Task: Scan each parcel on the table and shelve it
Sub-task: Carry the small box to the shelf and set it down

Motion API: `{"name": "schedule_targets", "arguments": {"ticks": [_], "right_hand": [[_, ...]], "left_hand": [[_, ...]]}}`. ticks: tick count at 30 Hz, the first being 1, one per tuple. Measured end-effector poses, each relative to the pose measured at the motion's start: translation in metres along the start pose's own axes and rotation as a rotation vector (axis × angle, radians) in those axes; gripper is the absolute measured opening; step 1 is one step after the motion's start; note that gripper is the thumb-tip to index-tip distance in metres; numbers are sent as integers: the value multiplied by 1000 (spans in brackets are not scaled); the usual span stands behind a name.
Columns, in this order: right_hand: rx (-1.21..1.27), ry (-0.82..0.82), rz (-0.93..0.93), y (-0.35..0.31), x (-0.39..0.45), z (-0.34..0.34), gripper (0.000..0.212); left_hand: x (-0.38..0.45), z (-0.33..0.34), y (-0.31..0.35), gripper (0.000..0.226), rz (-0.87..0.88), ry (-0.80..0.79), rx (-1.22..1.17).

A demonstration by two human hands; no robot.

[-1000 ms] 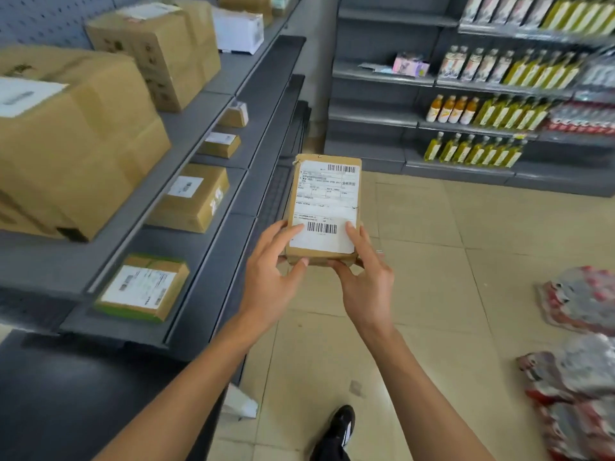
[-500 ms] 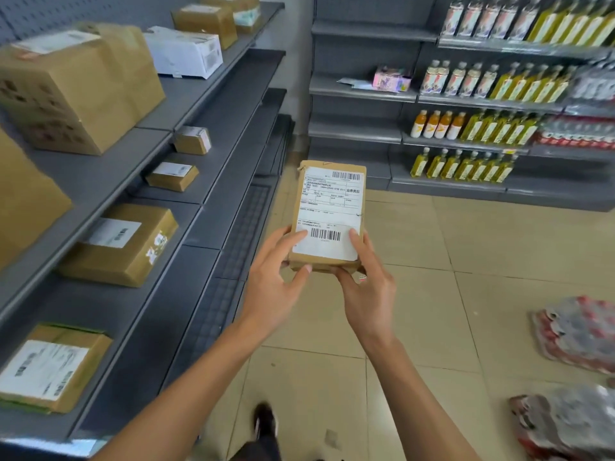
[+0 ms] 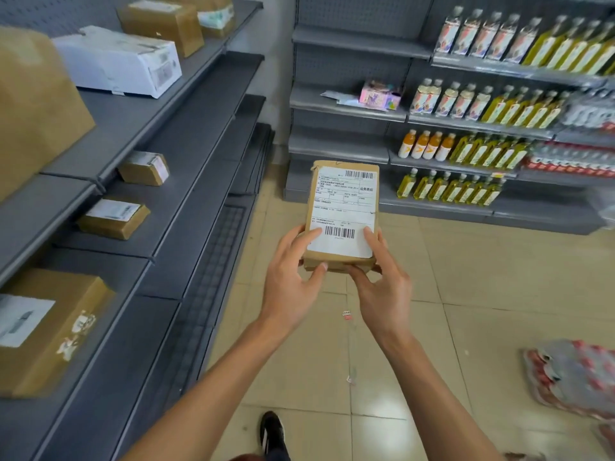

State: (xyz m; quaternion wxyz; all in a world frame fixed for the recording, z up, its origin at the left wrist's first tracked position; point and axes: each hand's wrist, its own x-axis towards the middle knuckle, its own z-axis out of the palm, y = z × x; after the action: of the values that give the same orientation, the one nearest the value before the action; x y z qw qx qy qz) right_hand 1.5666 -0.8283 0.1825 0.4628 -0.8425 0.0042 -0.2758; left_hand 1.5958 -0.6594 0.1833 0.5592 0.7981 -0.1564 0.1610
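A flat brown cardboard parcel [image 3: 342,201] with a white shipping label and two barcodes is held in front of me over the tiled aisle. My left hand [image 3: 293,281] grips its lower left corner, thumb under the near edge and fingers on the label. My right hand [image 3: 382,287] grips the lower right corner the same way. The grey shelf unit [image 3: 186,181] runs along my left, its tiers at about the parcel's height and lower.
Shelved parcels on the left: a white box [image 3: 119,61], brown boxes [image 3: 163,24], two small ones [image 3: 143,168] [image 3: 113,217] and a larger one [image 3: 46,331]. Bottle shelves [image 3: 482,151] stand ahead. Shrink-wrapped packs [image 3: 572,377] lie on the floor at right.
I have walked forward along the aisle; the left-shelf parcels slid toward me and out of view. Both hands keep the same hold on the parcel.
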Motion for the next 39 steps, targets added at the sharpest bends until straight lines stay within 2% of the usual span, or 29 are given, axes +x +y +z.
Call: {"name": "schedule_targets", "arguments": {"ticks": [12, 20, 26, 33, 39], "right_hand": [[50, -43, 28, 70, 160, 54, 79], [103, -167, 12, 138, 296, 81, 82], [125, -302, -51, 174, 378, 110, 77], [164, -458, -108, 196, 441, 180, 77], [179, -555, -133, 211, 509, 255, 85]], "left_hand": [[160, 54, -69, 64, -23, -9, 2], [274, 105, -102, 58, -99, 38, 60], [331, 126, -130, 60, -163, 136, 132], [379, 117, -183, 60, -290, 232, 175], [442, 104, -248, 62, -343, 302, 162]]}}
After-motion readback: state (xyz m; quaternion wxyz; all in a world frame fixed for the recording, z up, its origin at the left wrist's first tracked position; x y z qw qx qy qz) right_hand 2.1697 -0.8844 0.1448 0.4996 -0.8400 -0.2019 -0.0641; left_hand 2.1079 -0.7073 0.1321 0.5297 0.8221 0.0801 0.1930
